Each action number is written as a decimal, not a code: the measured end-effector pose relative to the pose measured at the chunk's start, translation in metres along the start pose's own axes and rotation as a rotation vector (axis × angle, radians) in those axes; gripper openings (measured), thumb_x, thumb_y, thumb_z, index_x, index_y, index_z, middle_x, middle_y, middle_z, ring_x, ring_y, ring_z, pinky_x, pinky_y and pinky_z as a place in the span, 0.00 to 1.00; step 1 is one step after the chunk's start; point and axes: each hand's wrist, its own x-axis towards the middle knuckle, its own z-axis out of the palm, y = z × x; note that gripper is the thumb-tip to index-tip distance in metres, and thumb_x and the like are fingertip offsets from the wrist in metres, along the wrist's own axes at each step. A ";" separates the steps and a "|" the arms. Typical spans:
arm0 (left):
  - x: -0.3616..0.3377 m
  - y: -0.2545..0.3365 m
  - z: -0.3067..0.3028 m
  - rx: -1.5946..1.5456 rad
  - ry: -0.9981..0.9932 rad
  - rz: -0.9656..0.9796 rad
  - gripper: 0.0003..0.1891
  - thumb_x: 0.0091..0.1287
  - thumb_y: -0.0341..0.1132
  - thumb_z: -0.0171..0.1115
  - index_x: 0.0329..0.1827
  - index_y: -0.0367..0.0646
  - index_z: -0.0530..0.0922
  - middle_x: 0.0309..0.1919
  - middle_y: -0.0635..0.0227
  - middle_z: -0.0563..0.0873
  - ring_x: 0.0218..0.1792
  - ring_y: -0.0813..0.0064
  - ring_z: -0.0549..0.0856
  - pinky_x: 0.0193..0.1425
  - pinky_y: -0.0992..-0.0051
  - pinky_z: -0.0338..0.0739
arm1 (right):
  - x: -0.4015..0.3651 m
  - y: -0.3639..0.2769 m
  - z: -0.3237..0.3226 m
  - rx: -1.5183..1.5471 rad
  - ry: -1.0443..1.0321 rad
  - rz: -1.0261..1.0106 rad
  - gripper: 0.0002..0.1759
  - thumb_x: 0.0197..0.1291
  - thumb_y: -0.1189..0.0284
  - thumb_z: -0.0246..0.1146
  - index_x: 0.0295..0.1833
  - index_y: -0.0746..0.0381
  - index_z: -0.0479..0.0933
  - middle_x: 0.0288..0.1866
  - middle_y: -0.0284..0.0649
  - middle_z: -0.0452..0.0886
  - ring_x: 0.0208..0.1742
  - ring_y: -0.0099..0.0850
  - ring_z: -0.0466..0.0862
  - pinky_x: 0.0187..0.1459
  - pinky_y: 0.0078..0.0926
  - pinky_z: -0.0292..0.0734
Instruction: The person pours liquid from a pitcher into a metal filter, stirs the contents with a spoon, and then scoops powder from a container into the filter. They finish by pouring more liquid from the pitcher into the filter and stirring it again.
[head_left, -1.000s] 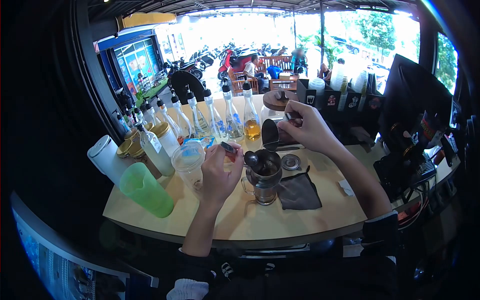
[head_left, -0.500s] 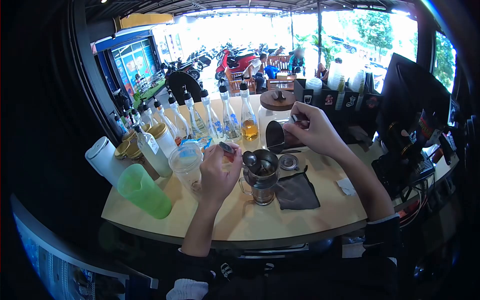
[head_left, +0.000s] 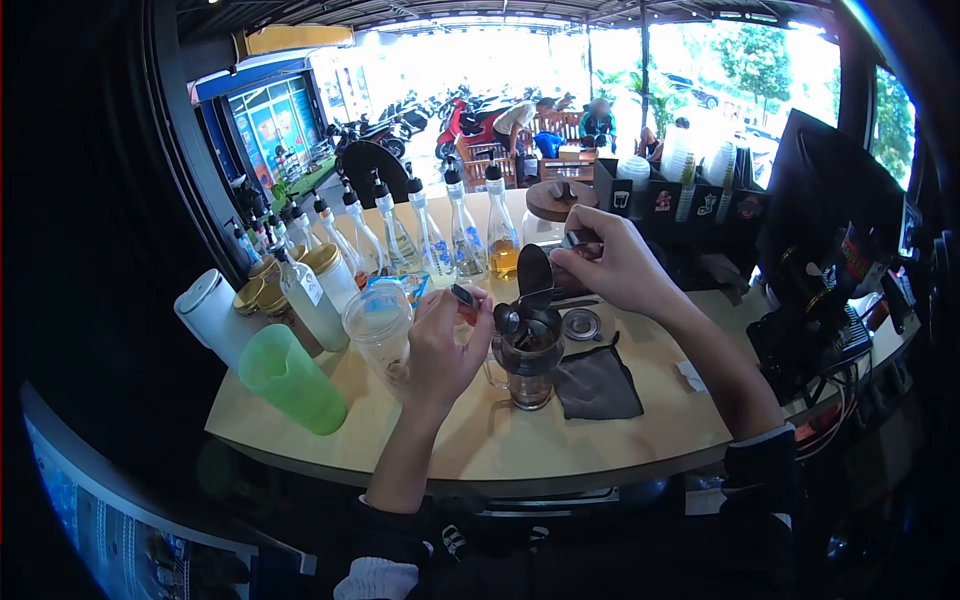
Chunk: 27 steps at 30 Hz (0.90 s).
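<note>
My left hand (head_left: 448, 338) is closed on the handle of a metal spoon (head_left: 507, 320), its round bowl over the near-left rim of a dark metal cup (head_left: 530, 345). That cup sits on top of a glass mug (head_left: 528, 390) with a handle on its left. My right hand (head_left: 605, 255) pinches a dark oval-headed scoop (head_left: 535, 272), which is tilted with its head right above the cup's far rim. Dark contents show inside the cup. A round metal lid (head_left: 581, 324) lies to the right of it.
A dark cloth (head_left: 598, 384) lies right of the mug. On the left stand a clear jar (head_left: 380, 330), a green pitcher (head_left: 290, 380) and a white bottle (head_left: 312, 300). Several pump bottles (head_left: 465, 235) line the back. A wooden-lidded jar (head_left: 560, 200) and black cup holder (head_left: 650, 195) stand behind.
The scoop in my right hand has moved left and turned so that its head is over the cup. My left hand has shifted slightly right with the spoon.
</note>
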 end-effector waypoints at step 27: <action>-0.004 -0.004 0.006 -0.010 -0.019 -0.019 0.04 0.60 0.28 0.65 0.35 0.42 0.77 0.22 0.68 0.82 0.30 0.69 0.81 0.46 0.69 0.73 | -0.014 0.002 -0.025 -0.055 -0.017 0.107 0.14 0.56 0.74 0.67 0.34 0.69 0.67 0.21 0.37 0.69 0.24 0.19 0.68 0.26 0.24 0.66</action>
